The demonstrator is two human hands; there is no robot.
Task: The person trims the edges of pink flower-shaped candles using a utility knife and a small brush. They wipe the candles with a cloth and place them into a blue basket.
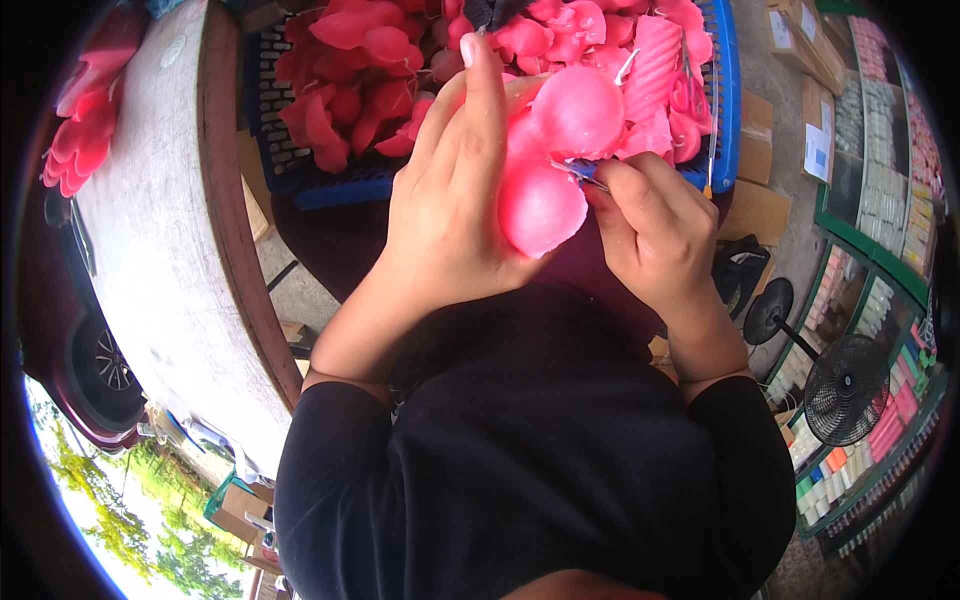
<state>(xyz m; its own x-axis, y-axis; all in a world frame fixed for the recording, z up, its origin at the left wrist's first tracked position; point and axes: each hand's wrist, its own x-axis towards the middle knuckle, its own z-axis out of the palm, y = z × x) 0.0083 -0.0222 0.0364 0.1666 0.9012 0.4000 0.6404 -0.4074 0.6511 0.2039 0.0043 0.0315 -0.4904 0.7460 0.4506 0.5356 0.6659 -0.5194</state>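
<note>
My left hand (457,187) holds a pink wax piece with rounded lobes (544,202), its thumb side under the lower lobe and a finger raised. At the notch between the lobes, my right hand (652,217) pinches a small blade-like metal tool (589,174); its handle is mostly hidden in the fingers. Beyond both hands stands a blue plastic basket (337,193) full of pink wax pieces (367,37). In it at the right lie a twisted pink candle (654,69) with a white wick and pink-handled scissors (688,96).
A long pale table (157,210) runs along the left, with pink wax pieces (79,142) at its far end. At the right are cardboard boxes (754,135), a black fan (847,390) and green-framed shelves (874,255) of candles. A thin brush-like tool (709,187) rests against the basket's right side.
</note>
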